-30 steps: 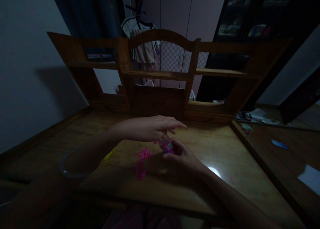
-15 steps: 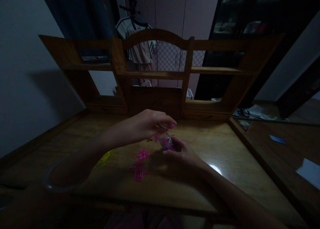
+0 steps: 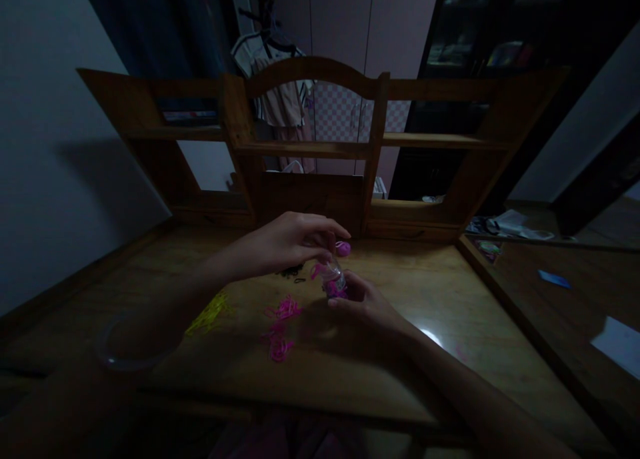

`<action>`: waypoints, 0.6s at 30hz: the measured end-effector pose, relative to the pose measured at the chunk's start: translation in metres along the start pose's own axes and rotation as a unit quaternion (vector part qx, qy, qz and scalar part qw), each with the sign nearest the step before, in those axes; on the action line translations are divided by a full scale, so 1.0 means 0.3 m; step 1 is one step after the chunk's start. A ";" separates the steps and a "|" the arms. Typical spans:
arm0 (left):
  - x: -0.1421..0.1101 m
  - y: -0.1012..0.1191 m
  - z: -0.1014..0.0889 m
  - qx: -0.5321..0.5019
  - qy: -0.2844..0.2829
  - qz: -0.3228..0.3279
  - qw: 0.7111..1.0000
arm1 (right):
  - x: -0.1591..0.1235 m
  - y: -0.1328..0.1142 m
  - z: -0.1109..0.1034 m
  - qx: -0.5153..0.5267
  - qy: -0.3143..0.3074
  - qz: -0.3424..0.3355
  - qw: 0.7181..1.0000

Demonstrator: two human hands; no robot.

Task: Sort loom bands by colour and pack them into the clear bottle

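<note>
My right hand [image 3: 365, 299] is closed around a small clear bottle [image 3: 331, 277] with pink-purple contents, tilted a little above the desk. Over its top is my left hand [image 3: 300, 239], fingers bent and thumb close to the bottle's mouth. A round purple cap [image 3: 343, 248] with a pale loop shows at the left index fingertip, seemingly held there. Some pink strands [image 3: 316, 271] show under the left fingers, beside the bottle's top; whether the hand grips them I cannot tell. Pink rubber bands [image 3: 285, 308] lie in small heaps on the desk nearby.
A yellow heap of bands [image 3: 210, 313] lies on the wooden desk [image 3: 360, 379] beside my left forearm. Behind my left hand is a dark heap [image 3: 291, 270]. A wooden shelf unit [image 3: 310, 151] stands along the back. Off to the right are a blue card [image 3: 554, 279] and white paper [image 3: 620, 345].
My left hand has risen slightly and shifted a little left. The purple cap now shows more fully below the index finger. The bottle stands somewhat more upright in my right hand.
</note>
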State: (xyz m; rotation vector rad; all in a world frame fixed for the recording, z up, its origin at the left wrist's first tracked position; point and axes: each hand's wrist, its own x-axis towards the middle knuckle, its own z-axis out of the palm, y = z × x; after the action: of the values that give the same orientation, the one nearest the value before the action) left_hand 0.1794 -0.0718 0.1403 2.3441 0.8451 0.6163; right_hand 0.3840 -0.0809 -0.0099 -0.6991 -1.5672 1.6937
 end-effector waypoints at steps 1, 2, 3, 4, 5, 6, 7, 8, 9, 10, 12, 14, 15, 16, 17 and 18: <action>0.005 -0.003 0.003 0.006 0.002 -0.001 1.000 | -0.001 0.000 -0.001 -0.001 -0.001 0.002 1.000; 0.009 -0.005 0.004 0.014 0.005 0.002 1.000 | -0.001 0.000 -0.002 -0.001 -0.001 0.002 1.000; 0.011 -0.005 0.005 0.026 0.007 0.007 1.000 | -0.001 0.001 -0.002 -0.001 0.000 0.001 1.000; 0.013 -0.004 0.005 0.042 0.009 0.014 0.999 | -0.001 0.001 -0.003 0.003 -0.001 -0.001 1.000; 0.013 -0.002 0.005 0.060 0.012 0.024 0.998 | 0.000 0.002 -0.004 0.007 -0.002 -0.003 1.000; 0.011 0.000 0.003 0.080 0.019 0.033 0.996 | 0.001 0.003 -0.005 0.013 -0.002 -0.004 1.000; 0.008 0.002 0.001 0.098 0.027 0.040 0.994 | 0.002 0.004 -0.005 0.018 -0.003 -0.004 1.000; 0.004 0.003 -0.003 0.115 0.036 0.043 0.992 | 0.003 0.005 -0.006 0.023 -0.002 -0.004 1.000; -0.003 0.002 -0.007 0.127 0.045 0.044 0.990 | 0.003 0.005 -0.006 0.027 0.000 -0.003 1.000; -0.010 -0.002 -0.011 0.136 0.049 0.042 0.989 | 0.003 0.005 -0.006 0.028 0.004 -0.004 1.000; -0.026 -0.015 -0.019 0.144 0.040 0.037 0.988 | 0.003 0.004 -0.006 0.030 0.010 -0.008 0.999; -0.042 -0.035 -0.022 0.147 0.014 0.035 0.988 | 0.002 0.003 -0.006 0.033 0.011 -0.006 0.999; -0.049 -0.046 -0.020 0.147 0.001 0.033 0.989 | 0.002 0.002 -0.006 0.033 0.010 -0.004 0.999; -0.055 -0.056 -0.017 0.147 -0.011 0.030 0.989 | 0.002 0.002 -0.005 0.032 0.009 -0.002 0.999; -0.060 -0.065 -0.012 0.144 -0.019 0.026 0.989 | 0.002 0.001 -0.005 0.030 0.007 0.000 1.000; -0.063 -0.071 -0.006 0.140 -0.026 0.023 0.990 | 0.002 0.000 -0.005 0.027 0.006 0.002 1.000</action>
State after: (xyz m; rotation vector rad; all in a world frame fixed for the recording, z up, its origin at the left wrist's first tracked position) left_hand 0.1561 -0.0702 0.1237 2.6262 0.9049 0.4797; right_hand 0.3847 -0.0797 -0.0100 -0.6851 -1.5063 1.7251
